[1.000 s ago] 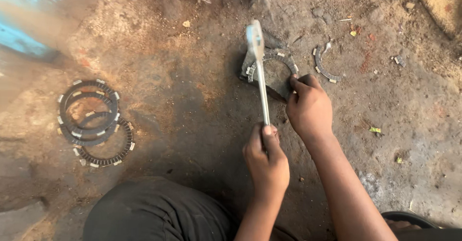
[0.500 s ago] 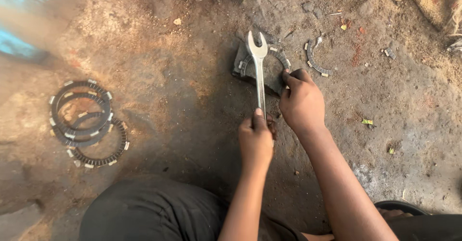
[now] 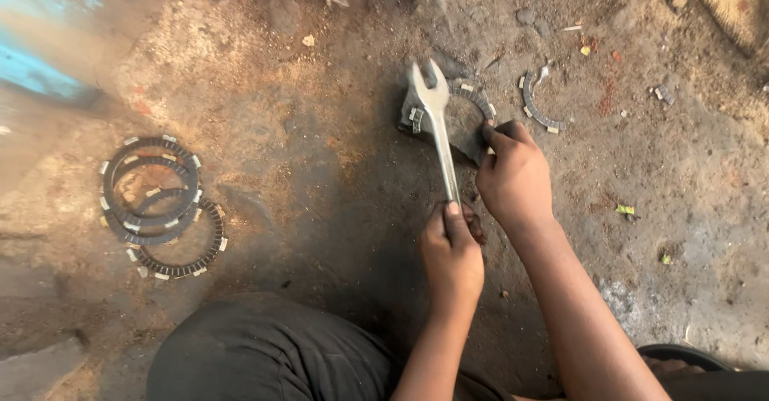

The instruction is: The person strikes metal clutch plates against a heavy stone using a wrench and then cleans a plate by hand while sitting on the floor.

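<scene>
On dirt floor (image 3: pixel 304 169), hands (image 3: pixel 452 257) gripping silver wrench (image 3: pixel 436 124).

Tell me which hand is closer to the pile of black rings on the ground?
Left. The left hand, gripping the spanner handle, sits nearer the stacked rings; the right hand rests farther away, on the broken ring piece by the stone.

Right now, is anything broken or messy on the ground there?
Yes. A curved ring piece lies alone right of the stone, only part of a circle, so it looks snapped. The ring under the right hand also looks incomplete. The stacked rings on the left look whole. The left hand holds a spanner.
</scene>
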